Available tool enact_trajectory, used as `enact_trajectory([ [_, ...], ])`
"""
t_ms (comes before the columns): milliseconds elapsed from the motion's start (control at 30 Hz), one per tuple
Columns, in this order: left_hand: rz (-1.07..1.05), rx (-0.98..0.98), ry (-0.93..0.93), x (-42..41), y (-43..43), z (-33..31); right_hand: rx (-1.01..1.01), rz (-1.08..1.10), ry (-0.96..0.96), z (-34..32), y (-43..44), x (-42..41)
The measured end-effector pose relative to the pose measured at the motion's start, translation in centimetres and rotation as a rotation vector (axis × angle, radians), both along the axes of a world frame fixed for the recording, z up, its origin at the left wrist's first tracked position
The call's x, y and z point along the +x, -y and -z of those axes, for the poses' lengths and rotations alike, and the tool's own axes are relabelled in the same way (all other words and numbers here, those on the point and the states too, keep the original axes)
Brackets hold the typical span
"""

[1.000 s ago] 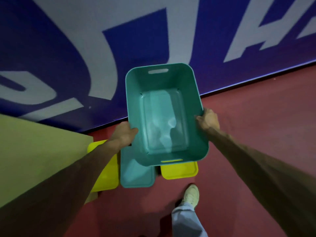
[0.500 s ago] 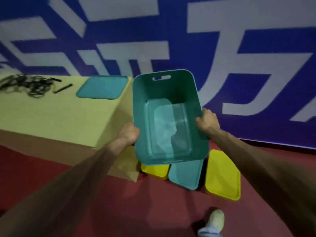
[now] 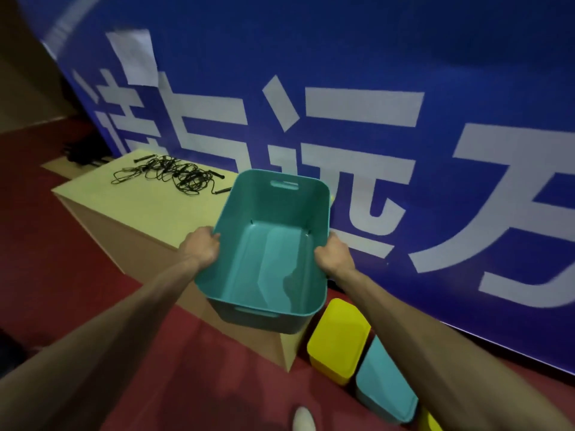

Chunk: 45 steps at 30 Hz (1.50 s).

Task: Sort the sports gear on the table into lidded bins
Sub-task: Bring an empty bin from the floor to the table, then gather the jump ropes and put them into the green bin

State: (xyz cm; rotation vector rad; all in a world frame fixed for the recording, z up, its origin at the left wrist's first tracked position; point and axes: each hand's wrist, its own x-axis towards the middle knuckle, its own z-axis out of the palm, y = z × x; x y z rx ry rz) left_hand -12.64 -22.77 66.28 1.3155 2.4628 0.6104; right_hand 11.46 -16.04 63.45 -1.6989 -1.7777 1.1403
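Note:
I hold an empty teal bin [image 3: 273,253] with no lid in the air, over the near right corner of a low yellow-topped table [image 3: 149,209]. My left hand [image 3: 202,247] grips its left rim and my right hand [image 3: 334,253] grips its right rim. A tangle of black jump ropes [image 3: 168,175] lies at the far end of the table. On the floor to the right stand a lidded yellow bin [image 3: 339,337] and a lidded teal bin [image 3: 385,384].
A blue banner with large white characters [image 3: 342,119] runs behind the table and bins. The floor is red [image 3: 62,259]. Another yellow bin corner [image 3: 431,423] shows beyond the teal one. The toe of my white shoe [image 3: 303,419] is at the bottom edge.
The view has swung left, bringing the table and jump ropes into sight. The teal bin, held in both hands, has moved from above the floor bins to over the table's corner.

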Motion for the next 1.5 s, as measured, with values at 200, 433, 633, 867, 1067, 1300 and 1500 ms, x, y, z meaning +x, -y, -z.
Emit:
enact_trajectory([
  [200,-0.016,-0.086,0.01,-6.2,-7.6,5.4,-0.095,0.022,0.043,5.8,-6.7,-6.8],
  [433,0.054,-0.164,-0.075,-10.3,-16.0,8.8,-0.181,0.092,0.081,8.8,-13.2,-11.9],
  [633,0.089,-0.23,-0.163,-12.8,-18.7,11.7,-0.158,0.176,0.185,8.7,-15.4,-15.4],
  [867,0.176,-0.221,-0.08,-15.1,-21.7,12.6,-0.167,0.246,0.25,9.1,-16.4,-16.6],
  [1067,0.165,-0.195,0.099,-15.9,-21.8,11.9,-0.169,0.322,0.306,7.8,-15.9,-17.7],
  [1300,0.381,-0.211,0.465,-22.7,-19.2,6.7,0.139,0.278,0.722,4.6,-14.1,-22.6],
  [1500,0.329,-0.041,0.431,-37.1,-17.6,0.6,0.276,0.106,0.547,0.4,-15.1,-38.5],
])
